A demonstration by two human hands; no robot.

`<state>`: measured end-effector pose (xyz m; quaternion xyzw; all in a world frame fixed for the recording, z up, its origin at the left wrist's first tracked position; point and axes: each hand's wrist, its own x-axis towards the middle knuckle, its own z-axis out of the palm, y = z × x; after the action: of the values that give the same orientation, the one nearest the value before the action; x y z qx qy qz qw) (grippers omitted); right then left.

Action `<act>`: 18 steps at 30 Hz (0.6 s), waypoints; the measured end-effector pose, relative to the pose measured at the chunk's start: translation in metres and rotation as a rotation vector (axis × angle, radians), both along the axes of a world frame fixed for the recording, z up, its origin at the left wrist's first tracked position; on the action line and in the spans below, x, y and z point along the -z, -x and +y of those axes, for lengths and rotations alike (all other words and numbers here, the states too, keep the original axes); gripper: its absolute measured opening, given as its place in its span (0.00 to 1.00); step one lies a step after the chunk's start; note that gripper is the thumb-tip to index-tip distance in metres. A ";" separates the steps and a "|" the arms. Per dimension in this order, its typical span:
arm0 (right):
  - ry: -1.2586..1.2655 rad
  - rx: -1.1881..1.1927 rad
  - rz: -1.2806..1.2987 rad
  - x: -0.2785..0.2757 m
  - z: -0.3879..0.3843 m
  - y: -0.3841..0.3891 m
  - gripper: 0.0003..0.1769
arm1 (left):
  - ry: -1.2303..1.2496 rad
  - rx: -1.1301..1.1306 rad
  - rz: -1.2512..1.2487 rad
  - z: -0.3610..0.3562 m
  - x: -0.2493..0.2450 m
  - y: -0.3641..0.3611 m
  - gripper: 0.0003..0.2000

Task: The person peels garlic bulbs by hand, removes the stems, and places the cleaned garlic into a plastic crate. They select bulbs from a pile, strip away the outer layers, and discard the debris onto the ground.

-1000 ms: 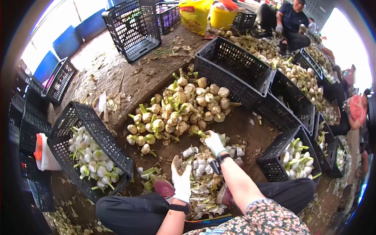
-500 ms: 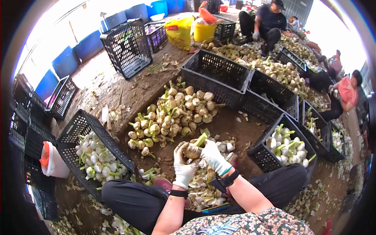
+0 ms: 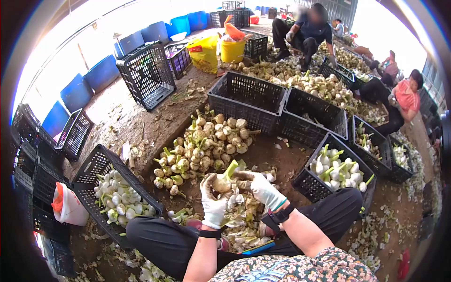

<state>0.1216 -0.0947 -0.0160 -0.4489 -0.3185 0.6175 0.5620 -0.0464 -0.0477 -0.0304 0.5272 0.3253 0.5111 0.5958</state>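
My left hand [image 3: 214,199], in a white glove with dirty fingertips, is closed around a garlic bulb [image 3: 221,184] whose green stem points up and right. My right hand [image 3: 260,188], gloved too, has its fingers bent at the right side of this bulb and stem; whether they pinch a loose piece of peel is too small to tell. Beneath both hands lies a heap of peeled skins [image 3: 242,221]. Beyond them is a pile of unpeeled garlic [image 3: 202,148]. White peeled bulbs fill part of the left crate [image 3: 120,197] and the right crate [image 3: 338,171].
Black crates [image 3: 249,96] stand beyond the garlic pile, with more at the far left. A white bucket [image 3: 73,207] is beside the left crate. Yellow bucket [image 3: 231,50] and yellow bag [image 3: 203,54] stand farther back. Several other people sit at the upper right among garlic.
The bulb's stem now stands more upright, and more of the bulb shows. My right hand has shifted outward slightly, its fingers more stretched across. The whole view has shifted a little.
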 end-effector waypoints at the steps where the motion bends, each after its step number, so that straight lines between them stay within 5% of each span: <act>1: -0.012 0.060 0.060 -0.008 -0.001 0.005 0.31 | -0.331 -0.139 0.259 0.003 0.004 0.000 0.34; 5: 0.011 0.219 -0.119 0.003 0.011 0.025 0.20 | -0.498 -0.161 0.436 -0.004 0.002 0.001 0.35; 9: 0.069 0.101 0.278 0.008 0.013 0.020 0.21 | -0.377 -0.108 0.297 -0.001 0.004 0.005 0.38; 11: 0.100 0.162 0.271 0.001 0.009 0.021 0.16 | -0.326 -0.095 0.196 -0.005 0.000 0.003 0.37; 13: -0.013 0.087 -0.014 -0.011 0.004 0.017 0.17 | 0.225 0.092 -0.296 -0.010 -0.003 0.003 0.37; 15: 0.014 0.099 -0.158 -0.015 0.001 0.012 0.16 | 0.132 0.096 -0.316 -0.011 -0.006 0.004 0.33; 18: -0.265 0.112 -0.443 -0.006 -0.008 0.003 0.20 | 0.442 0.216 -0.551 -0.009 -0.007 0.010 0.23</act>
<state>0.1187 -0.1025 -0.0101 -0.5126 -0.4864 0.4252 0.5656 -0.0568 -0.0572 -0.0233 0.2599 0.1976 0.4855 0.8110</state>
